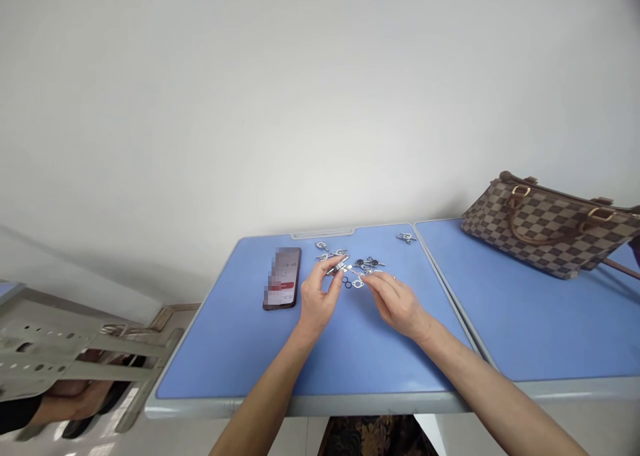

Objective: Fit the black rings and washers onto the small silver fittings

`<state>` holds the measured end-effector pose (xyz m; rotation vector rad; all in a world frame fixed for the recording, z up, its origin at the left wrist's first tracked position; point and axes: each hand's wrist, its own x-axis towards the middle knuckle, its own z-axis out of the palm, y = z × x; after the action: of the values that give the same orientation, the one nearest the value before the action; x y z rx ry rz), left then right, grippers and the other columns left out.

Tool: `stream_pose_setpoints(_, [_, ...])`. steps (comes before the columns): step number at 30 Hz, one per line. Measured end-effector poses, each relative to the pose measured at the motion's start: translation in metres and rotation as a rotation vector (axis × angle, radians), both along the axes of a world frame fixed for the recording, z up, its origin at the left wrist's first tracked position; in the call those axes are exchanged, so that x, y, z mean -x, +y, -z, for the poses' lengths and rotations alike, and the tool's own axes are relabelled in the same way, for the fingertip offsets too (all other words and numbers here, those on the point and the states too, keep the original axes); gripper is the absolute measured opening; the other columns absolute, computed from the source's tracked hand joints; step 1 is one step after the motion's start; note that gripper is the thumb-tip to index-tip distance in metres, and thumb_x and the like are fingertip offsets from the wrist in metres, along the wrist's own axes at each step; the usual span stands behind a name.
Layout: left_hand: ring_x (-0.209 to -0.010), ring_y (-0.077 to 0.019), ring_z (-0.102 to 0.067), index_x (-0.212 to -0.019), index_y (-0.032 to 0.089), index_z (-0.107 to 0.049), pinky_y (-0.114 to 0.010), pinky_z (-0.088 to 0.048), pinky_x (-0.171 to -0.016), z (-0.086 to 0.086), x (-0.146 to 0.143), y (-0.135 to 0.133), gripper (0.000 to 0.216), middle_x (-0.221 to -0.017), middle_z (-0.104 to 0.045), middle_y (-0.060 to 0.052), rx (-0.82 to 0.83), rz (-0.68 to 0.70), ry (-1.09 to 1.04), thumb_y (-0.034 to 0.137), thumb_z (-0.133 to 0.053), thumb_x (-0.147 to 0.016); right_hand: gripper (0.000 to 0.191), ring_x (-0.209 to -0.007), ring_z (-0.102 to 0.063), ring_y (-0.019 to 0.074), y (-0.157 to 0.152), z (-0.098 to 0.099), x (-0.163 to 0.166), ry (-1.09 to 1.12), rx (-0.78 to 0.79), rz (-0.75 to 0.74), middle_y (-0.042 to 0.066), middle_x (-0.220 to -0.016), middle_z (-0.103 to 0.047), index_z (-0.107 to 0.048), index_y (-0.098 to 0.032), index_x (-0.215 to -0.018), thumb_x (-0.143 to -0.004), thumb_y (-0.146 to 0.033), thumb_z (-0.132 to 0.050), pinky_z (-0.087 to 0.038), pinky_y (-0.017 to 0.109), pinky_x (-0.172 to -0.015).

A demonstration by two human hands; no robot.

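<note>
Just right of the phone [283,277] on the blue bench [240,349], the left hand [317,299] pinches a small metal part [340,267]. Farther right, the right hand [397,301] touches the scattered parts [370,264] with its fingertips; whether it pinches one I cannot tell.

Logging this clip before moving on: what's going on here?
A person works at a blue table, both hands in a scatter of small metal parts and black rings. The left hand pinches a silver metal piece; the right hand rests its fingertips on a part beside it, grip unclear. A phone lies left of the hands, and a checkered handbag sits on the next table.
</note>
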<state>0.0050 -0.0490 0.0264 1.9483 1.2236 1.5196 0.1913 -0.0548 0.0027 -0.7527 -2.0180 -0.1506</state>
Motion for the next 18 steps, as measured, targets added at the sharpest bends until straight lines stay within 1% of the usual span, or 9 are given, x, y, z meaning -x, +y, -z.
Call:
stream_pose_setpoints(4, [-0.109,-0.02,-0.061,-0.112,0.021,-0.061,-0.037,-0.052,-0.093,0.0,-0.001,0.001,0.024,-0.112,-0.066,-0.007,0.055,0.041,-0.103,0.023,-0.056,-0.088,0.039,-0.089,-0.066,0.0209,-0.001,0.001,0.002,-0.027,-0.003,0.031,0.013,-0.099,-0.067,-0.047,-0.017,-0.129,-0.092,-0.007,-0.04,-0.056,0.032,-0.07])
stream_pose_setpoints(7, [-0.109,-0.021,-0.062,-0.112,0.021,-0.061,-0.039,-0.052,-0.094,0.0,-0.001,0.002,0.024,-0.113,-0.067,-0.007,0.084,0.049,-0.155,0.025,-0.057,-0.088,0.041,-0.083,-0.067,0.0207,-0.002,0.002,0.003,-0.06,0.015,0.068,0.012,-0.098,-0.069,-0.045,-0.017,-0.132,-0.092,-0.009,-0.041,-0.055,0.032,-0.067])
stream_pose_setpoints(11, [-0.106,-0.0202,-0.063,-0.112,0.023,-0.064,-0.038,-0.052,-0.094,0.0,-0.001,0.0,0.024,-0.111,-0.068,-0.005,0.067,-0.002,-0.098,0.024,-0.057,-0.088,0.039,-0.072,-0.067,0.0202,-0.003,0.004,0.006,-0.076,0.021,0.113,0.011,-0.093,-0.071,-0.047,-0.018,-0.131,-0.093,-0.012,-0.045,-0.054,0.031,-0.06])
stream_pose_setpoints(15, [-0.104,-0.0196,-0.064,-0.106,0.023,-0.066,-0.039,-0.052,-0.093,-0.001,-0.001,-0.002,0.02,-0.108,-0.07,-0.004,0.0,-0.067,-0.04,0.023,-0.056,-0.089,0.036,-0.074,-0.068,0.0207,-0.005,0.006,0.009,-0.024,0.085,0.077,0.01,-0.092,-0.071,-0.049,-0.018,-0.129,-0.094,-0.013,-0.043,-0.055,0.032,-0.063])
stream_pose_setpoints(18, [-0.103,-0.0195,-0.065,-0.106,0.023,-0.065,-0.039,-0.053,-0.092,0.0,-0.001,-0.002,0.02,-0.108,-0.07,-0.004,-0.035,-0.08,-0.013,0.022,-0.055,-0.089,0.035,-0.07,-0.068,0.0193,-0.007,0.005,0.011,-0.034,0.074,0.094,0.01,-0.089,-0.071,-0.051,-0.018,-0.127,-0.094,-0.014,-0.042,-0.054,0.03,-0.062])
